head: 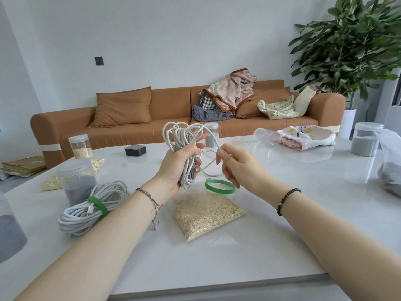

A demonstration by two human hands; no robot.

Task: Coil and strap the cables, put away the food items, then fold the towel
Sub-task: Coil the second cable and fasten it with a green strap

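My left hand (180, 161) grips a bundle of white cable loops (182, 135) held upright above the table. My right hand (232, 164) pinches the loose end of that cable just right of the bundle. A green strap (220, 186) lies curled in a ring on the table beneath my hands. At the left lies a second white cable coil (86, 211) bound with a green strap. A clear bag of oats (206, 211) lies flat in front of me. A pink and white towel (303, 136) lies at the back right.
Clear jars (81, 146) with oats or grey grains stand at the left, back centre and right (365, 139). A loose oat bag lies at the left, a small black box (135, 150) behind. A plastic bag sits at the right edge. The white table (260, 246) fronts a brown sofa.
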